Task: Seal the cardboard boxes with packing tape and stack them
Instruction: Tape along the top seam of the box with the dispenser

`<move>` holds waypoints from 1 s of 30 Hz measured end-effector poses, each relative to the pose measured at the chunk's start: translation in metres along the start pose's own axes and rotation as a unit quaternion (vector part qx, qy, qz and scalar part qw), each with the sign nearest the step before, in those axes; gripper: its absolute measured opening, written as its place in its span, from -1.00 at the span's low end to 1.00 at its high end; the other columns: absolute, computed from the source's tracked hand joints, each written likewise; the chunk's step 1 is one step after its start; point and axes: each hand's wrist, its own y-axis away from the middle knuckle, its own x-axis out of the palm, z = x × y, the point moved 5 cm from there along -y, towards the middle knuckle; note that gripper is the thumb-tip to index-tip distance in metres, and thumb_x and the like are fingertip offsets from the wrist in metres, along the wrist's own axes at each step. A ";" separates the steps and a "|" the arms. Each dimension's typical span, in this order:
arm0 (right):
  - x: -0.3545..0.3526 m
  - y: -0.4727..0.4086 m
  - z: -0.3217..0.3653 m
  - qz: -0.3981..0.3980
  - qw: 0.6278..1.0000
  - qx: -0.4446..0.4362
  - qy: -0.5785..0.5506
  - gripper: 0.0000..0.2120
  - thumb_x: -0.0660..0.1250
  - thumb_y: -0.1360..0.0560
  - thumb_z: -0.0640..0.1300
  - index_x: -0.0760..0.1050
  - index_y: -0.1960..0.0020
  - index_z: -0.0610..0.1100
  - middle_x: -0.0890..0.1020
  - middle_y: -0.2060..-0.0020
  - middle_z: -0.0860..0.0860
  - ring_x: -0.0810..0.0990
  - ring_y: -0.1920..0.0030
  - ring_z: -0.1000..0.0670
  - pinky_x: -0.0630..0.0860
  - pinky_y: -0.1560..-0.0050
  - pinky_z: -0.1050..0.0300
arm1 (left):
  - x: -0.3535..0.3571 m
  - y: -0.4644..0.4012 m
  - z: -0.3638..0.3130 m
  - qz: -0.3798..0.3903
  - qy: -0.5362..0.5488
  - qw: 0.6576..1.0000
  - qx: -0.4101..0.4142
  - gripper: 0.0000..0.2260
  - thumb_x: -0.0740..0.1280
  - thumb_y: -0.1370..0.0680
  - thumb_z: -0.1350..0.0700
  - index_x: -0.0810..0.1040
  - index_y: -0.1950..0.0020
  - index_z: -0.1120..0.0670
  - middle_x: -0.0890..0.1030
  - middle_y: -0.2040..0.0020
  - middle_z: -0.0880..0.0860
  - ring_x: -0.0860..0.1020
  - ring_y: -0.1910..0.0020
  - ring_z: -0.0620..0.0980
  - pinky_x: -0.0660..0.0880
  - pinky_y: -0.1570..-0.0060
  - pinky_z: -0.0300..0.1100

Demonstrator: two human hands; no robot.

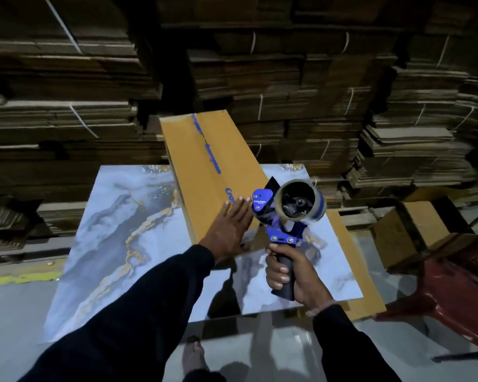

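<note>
A long yellow-brown cardboard box (202,166) with blue print along its centre seam lies on a marble-patterned table (116,232), reaching past the far edge. My left hand (229,224) presses flat on the box's near end, fingers straight. My right hand (290,274) grips the dark handle of a blue tape dispenser (284,213) carrying a roll of clear tape. The dispenser's head is at the box's near end, just right of my left fingertips.
Tall piles of flattened, strapped cardboard (287,92) fill the background. A flat cardboard sheet (356,268) lies under the box on the table's right side. A red plastic chair (450,296) and an open box (414,230) stand to the right. My bare foot (193,354) shows below.
</note>
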 end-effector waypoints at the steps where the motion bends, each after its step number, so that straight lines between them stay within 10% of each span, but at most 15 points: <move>1: 0.005 -0.007 0.008 0.018 1.000 0.007 -0.008 -0.67 0.46 -0.47 -0.10 0.27 0.15 -0.10 0.13 0.56 0.00 0.23 0.65 0.05 0.27 0.57 0.18 | 0.002 0.001 0.001 -0.011 -0.004 1.000 0.012 -0.10 0.23 -0.59 -0.31 -0.04 -0.68 0.22 -0.09 -0.69 0.25 -0.18 -0.66 0.27 -0.13 -0.60 0.27; 12: 0.031 -0.096 0.075 0.099 0.994 -0.008 -0.050 -0.81 0.42 -0.51 -0.18 0.47 -0.01 -0.26 0.18 0.52 0.04 0.20 0.60 0.08 0.22 0.53 0.17 | 0.009 0.002 0.044 -0.105 0.093 0.990 0.021 -0.30 -0.14 -0.73 -0.28 0.05 -0.69 0.21 0.06 -0.69 0.16 -0.01 -0.68 0.14 0.07 -0.60 0.21; 21: 0.024 -0.157 0.126 -0.111 0.992 -0.045 0.030 -0.78 0.28 -0.59 -0.14 0.42 0.23 -0.13 0.24 0.55 0.05 0.21 0.59 0.05 0.23 0.54 0.17 | 0.001 -0.026 0.131 -0.054 0.081 0.988 -0.123 -0.06 -0.56 -0.50 -0.42 -0.17 -0.70 0.14 -0.19 -0.70 0.12 -0.27 -0.67 0.11 -0.27 -0.59 0.21; 30: 0.022 -0.196 0.183 -0.231 0.924 -0.168 0.256 -0.83 0.40 -0.46 -0.14 0.72 0.14 -0.22 0.76 0.04 -0.13 0.66 0.14 -0.10 0.53 0.11 -0.02 | -0.006 -0.040 0.176 -0.048 0.160 0.943 -0.288 -0.27 -0.16 -0.69 -0.31 -0.09 -0.70 0.15 -0.18 -0.70 0.14 -0.26 -0.67 0.11 -0.61 -0.39 0.13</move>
